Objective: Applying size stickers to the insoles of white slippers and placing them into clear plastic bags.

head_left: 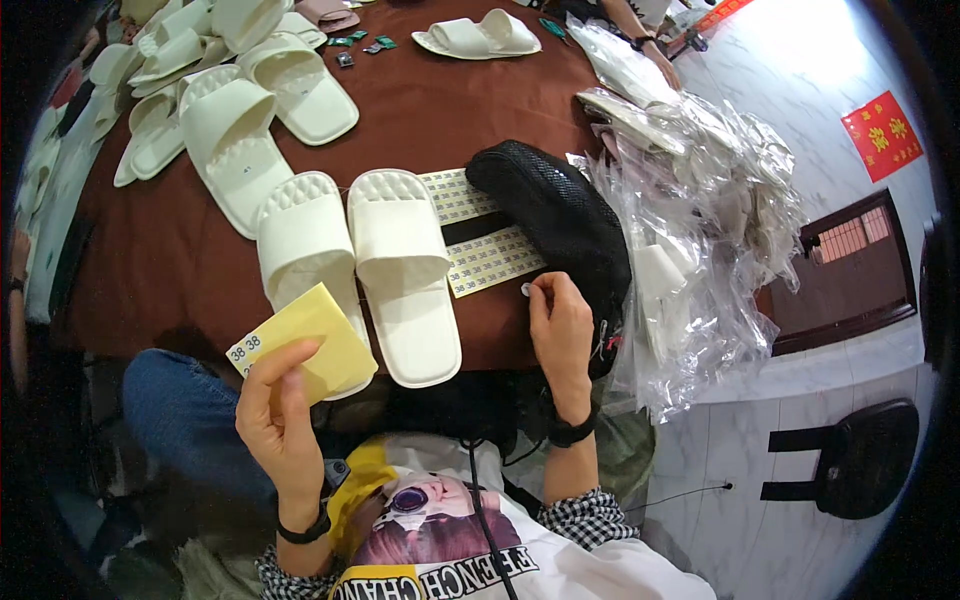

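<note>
My left hand [283,415] grips a yellow sticker sheet [325,345] between thumb and fingers, above the toe of a slipper. A few printed stickers remain at the sheet's left corner. My right hand [560,325] is pinched on a small round white sticker [526,289], close to the black mesh cap or bag. In front of me lies a pair of cream slippers: the left slipper [305,230] is partly covered by the sheet, while the right slipper [405,270] shows whole. Two more sticker sheets [495,262] lie flat beside the pair, partly beneath the black mesh item [560,200].
Loose cream slippers [235,150] pile up at the far left. One slipper [480,38] lies at the far edge of the brown-covered table [430,105], near small green packets [380,44]. Bagged slippers [690,220] heap along the right edge. Another person's hand [660,65] reaches in there.
</note>
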Action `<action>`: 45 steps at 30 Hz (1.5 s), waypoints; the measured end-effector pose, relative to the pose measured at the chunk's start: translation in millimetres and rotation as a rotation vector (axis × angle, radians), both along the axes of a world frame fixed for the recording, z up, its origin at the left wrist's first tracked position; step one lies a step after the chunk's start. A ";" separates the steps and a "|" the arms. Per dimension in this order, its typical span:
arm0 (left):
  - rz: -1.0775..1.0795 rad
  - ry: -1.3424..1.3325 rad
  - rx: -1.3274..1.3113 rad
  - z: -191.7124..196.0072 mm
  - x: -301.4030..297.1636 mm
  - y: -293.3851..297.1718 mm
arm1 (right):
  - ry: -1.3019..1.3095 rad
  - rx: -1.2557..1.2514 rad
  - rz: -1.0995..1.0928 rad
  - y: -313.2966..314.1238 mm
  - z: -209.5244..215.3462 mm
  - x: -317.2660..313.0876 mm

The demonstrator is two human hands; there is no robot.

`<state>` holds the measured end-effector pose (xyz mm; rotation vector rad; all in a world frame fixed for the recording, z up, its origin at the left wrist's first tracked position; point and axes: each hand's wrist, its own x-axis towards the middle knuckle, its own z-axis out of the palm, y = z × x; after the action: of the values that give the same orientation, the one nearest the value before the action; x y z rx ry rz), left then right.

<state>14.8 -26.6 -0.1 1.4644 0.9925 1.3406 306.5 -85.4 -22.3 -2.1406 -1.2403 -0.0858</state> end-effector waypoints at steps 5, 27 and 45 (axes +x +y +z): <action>-0.023 0.027 0.008 -2.0 4.5 -2.9 | -0.034 -0.043 -0.053 -1.7 -3.9 4.8; 0.009 0.076 -0.016 -10.9 5.1 -6.6 | 0.006 0.153 -0.099 9.7 -24.3 5.2; 0.107 -0.028 -0.019 -4.6 4.5 4.5 | -0.041 0.136 -0.074 -2.7 -13.4 5.8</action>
<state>19.3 -22.0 -4.7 1.3916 1.0755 1.4201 312.3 -88.1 -35.7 -2.0753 -1.1451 -0.2403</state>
